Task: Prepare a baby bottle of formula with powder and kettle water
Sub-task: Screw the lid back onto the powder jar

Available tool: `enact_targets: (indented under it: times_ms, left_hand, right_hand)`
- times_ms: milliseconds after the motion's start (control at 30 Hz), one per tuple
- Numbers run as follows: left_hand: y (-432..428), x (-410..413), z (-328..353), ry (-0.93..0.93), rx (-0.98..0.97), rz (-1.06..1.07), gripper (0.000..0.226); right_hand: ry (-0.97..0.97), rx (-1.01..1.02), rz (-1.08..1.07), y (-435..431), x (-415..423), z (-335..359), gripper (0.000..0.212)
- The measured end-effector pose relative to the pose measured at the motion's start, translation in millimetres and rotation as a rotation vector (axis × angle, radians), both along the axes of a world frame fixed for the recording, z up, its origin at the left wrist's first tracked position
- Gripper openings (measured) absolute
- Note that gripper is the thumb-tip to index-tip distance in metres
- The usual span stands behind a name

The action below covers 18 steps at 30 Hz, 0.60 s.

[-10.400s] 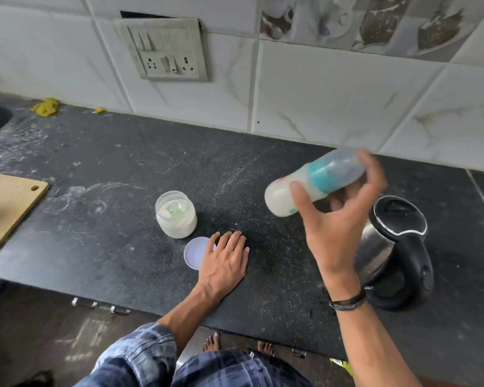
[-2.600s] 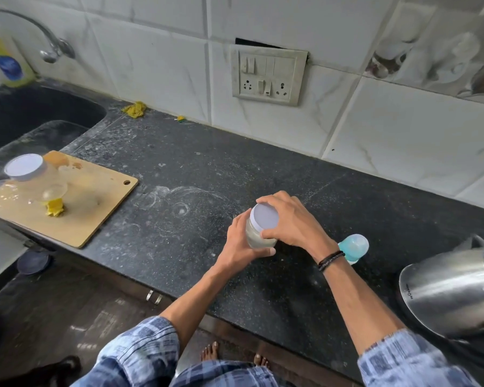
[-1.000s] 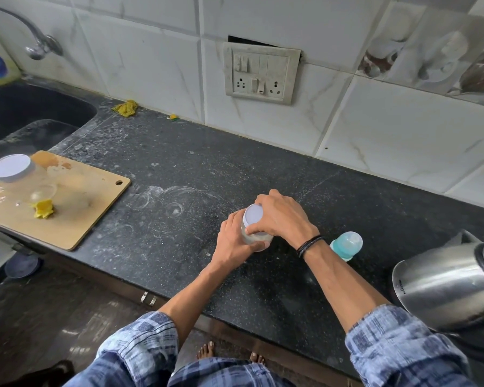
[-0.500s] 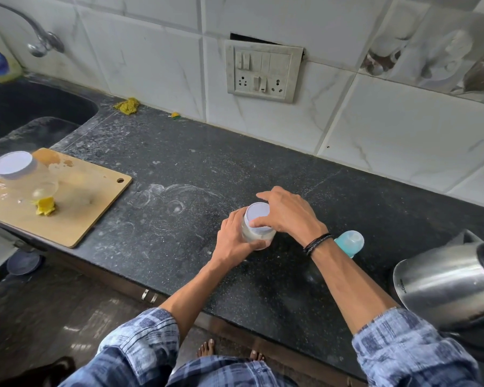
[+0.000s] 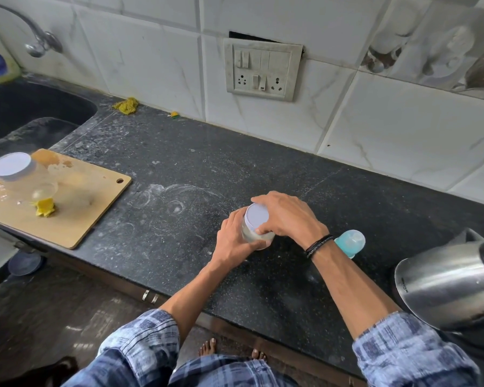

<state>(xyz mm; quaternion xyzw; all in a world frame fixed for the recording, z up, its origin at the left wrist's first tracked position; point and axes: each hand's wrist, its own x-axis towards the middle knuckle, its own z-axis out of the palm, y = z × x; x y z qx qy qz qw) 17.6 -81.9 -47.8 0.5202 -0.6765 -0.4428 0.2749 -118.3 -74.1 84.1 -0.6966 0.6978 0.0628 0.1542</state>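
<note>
A small clear powder jar (image 5: pixel 259 238) with a pale lilac lid (image 5: pixel 256 217) stands on the black counter (image 5: pixel 179 169). My left hand (image 5: pixel 232 238) grips the jar's side. My right hand (image 5: pixel 287 217) is curled over the lid, its fingers round the rim. The baby bottle (image 5: pixel 350 241), with its blue cap, stands just behind my right wrist, mostly hidden. The steel kettle (image 5: pixel 447 283) sits at the right edge.
A wooden cutting board (image 5: pixel 78 202) at the left holds another lidded clear jar (image 5: pixel 14 170), a small clear cup and a yellow scrap. A dark sink (image 5: pixel 25 107) and tap lie far left. A socket panel (image 5: pixel 261 69) is on the tiled wall.
Both hands stay on the jar; my right hand has shifted slightly round the lid. Ten seconds ago my right hand held the bottle up and the jar stood without its lid.
</note>
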Motion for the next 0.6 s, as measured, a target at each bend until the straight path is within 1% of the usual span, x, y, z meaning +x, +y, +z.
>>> enact_targets:
  times_ms: [133, 200, 300, 367, 467, 533, 600]
  left_hand:
    - [1, 0, 0, 0.000, -0.001, -0.004, 0.108]
    - [0, 0, 0, -0.005, -0.006, -0.001, 0.107]
    - [0, 0, 0, -0.021, -0.006, -0.004, 0.111]
    - [0, 0, 0, -0.019, -0.005, -0.002, 0.111]
    - [-1, 0, -1, -0.016, -0.010, -0.008, 0.107]
    - [-1, 0, 1, -0.023, -0.010, -0.010, 0.105]
    - [0, 0, 1, -0.026, -0.006, -0.009, 0.108]
  right_hand:
    - [0.021, -0.014, -0.040, 2, 0, -6, 0.072]
    - [0.024, -0.028, -0.065, 2, -2, -4, 0.077]
    - [0.002, -0.026, -0.018, 3, -2, -4, 0.090]
    - [-0.007, -0.011, -0.001, 3, 1, -8, 0.088]
    - [-0.003, -0.040, -0.055, 4, 3, -14, 0.079]
    - [0.019, -0.042, -0.079, 4, 1, -15, 0.081]
    - [0.014, -0.021, -0.061, 4, -1, -15, 0.088]
